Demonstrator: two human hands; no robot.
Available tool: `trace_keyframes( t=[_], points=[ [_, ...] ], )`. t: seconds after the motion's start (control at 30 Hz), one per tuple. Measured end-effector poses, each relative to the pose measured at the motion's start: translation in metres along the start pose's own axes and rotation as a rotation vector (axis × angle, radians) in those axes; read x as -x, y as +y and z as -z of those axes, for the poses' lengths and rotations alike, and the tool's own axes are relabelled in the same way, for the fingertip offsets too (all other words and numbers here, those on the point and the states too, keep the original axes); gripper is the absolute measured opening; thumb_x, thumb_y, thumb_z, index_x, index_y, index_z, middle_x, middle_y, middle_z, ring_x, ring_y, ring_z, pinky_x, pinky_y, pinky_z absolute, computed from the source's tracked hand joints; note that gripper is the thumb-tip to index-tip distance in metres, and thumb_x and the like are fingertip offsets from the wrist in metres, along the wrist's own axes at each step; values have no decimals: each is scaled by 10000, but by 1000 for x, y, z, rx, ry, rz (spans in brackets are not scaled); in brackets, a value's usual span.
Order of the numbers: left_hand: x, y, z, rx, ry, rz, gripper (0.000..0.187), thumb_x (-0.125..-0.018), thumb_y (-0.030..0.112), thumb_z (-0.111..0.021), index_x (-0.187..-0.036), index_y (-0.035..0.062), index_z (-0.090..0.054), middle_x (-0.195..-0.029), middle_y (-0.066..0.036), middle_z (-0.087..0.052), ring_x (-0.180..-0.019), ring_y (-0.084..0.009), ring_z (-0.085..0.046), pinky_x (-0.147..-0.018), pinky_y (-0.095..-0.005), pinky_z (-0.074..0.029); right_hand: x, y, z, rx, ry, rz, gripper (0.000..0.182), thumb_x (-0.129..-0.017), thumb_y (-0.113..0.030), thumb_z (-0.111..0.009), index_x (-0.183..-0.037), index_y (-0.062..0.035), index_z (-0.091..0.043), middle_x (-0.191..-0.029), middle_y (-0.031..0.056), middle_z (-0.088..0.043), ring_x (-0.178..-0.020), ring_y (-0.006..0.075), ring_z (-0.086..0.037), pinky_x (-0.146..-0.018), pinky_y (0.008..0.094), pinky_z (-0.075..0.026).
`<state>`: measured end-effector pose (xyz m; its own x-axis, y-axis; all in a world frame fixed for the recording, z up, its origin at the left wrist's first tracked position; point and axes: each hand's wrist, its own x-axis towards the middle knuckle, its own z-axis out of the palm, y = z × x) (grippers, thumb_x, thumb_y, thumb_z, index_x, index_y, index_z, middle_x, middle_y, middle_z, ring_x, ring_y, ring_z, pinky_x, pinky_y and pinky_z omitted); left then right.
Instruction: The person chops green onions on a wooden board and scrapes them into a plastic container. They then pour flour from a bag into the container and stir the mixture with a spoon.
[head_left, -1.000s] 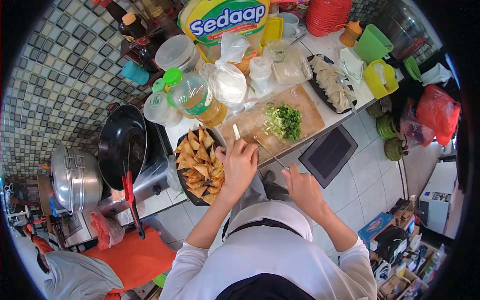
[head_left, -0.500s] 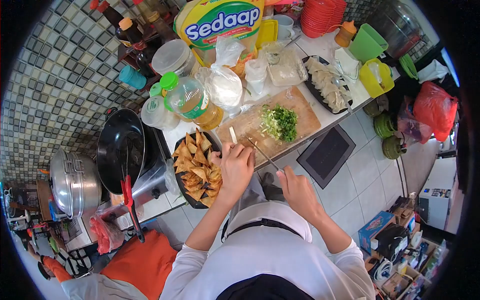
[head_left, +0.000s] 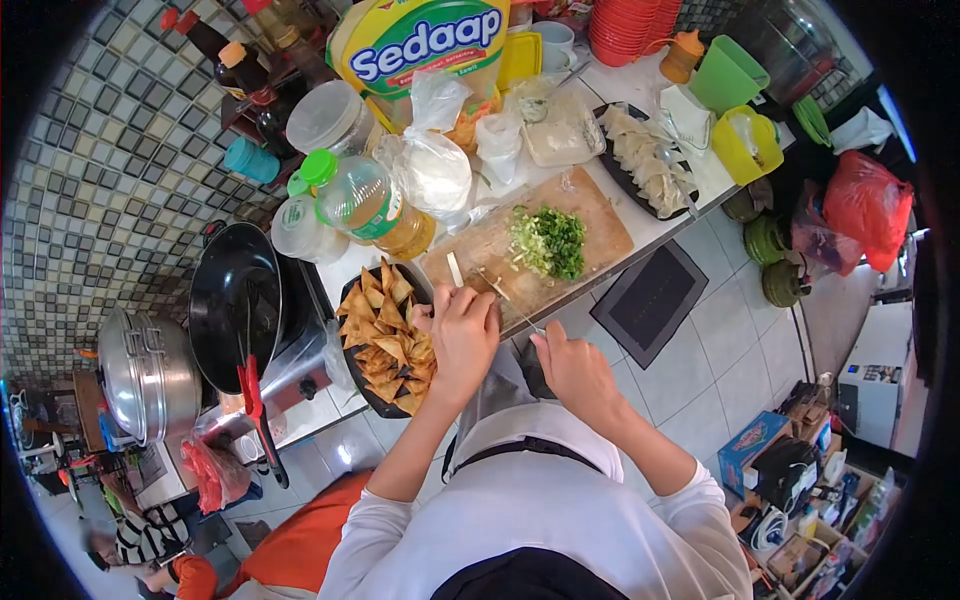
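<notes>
Fingers of my left hand (head_left: 465, 332) were bent and drawn together, closed on the near end of a pale stalk (head_left: 454, 269) over the cutting board (head_left: 600, 222); how firmly they pinched it I couldn't tell, since my knuckles hid the grip. Those of my right hand (head_left: 578, 370) were wrapped round the handle of a knife (head_left: 520, 313), its blade slanting over the board's near edge, tip close to my left fingertips. That closeness worried me most: if the stalk rolled or the blade skidded, I could nick a finger. With the board's edge so near the counter's, cut bits might drop to the floor. A careless sweep could scatter the chopped greens (head_left: 550, 243), and my left wrist, beside the plate (head_left: 352, 372) of golden triangles, could nudge it.
</notes>
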<state>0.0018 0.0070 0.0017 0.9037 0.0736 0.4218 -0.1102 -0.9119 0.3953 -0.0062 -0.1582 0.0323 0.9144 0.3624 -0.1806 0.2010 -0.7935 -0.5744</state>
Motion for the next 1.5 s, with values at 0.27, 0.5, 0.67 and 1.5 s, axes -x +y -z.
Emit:
trace_keyframes(
  t=[0.27,0.5,0.67,1.5],
  points=[
    [3,6,4,-55,12,-1,86,-721,124,-698,-793,118,-651,-799,2,-532,-885,-205,-479,-761,-418,-252,8,16,19,-49,-40,-18,324,-966,-303,-428,-885,4,-492,-585,258,-570,-559,455,-574,-496,521,-460],
    [2,0,0,-38,18,-55,55,-756,126,-684,-796,114,-648,-788,11,-537,-891,-200,-479,-781,-427,-251,6,14,23,-155,-35,-65,354,-974,-311,-405,-864,14,-491,-602,279,-559,-614,486,-557,-563,548,-440],
    [-4,0,-2,4,16,-44,61,-740,124,-697,-783,117,-655,-761,19,-544,-886,-195,-485,-781,-428,-253,11,7,19,-275,-3,-69,323,-978,-268,-430,-836,19,-476,-564,281,-488,-559,471,-502,-526,506,-379],
    [-4,-2,-1,20,12,-34,56,-724,124,-699,-771,124,-669,-767,0,-511,-866,-213,-471,-756,-430,-256,6,13,22,-59,-9,-67,324,-969,-307,-436,-875,-2,-490,-583,262,-540,-609,471,-556,-528,524,-433]
  ],
)
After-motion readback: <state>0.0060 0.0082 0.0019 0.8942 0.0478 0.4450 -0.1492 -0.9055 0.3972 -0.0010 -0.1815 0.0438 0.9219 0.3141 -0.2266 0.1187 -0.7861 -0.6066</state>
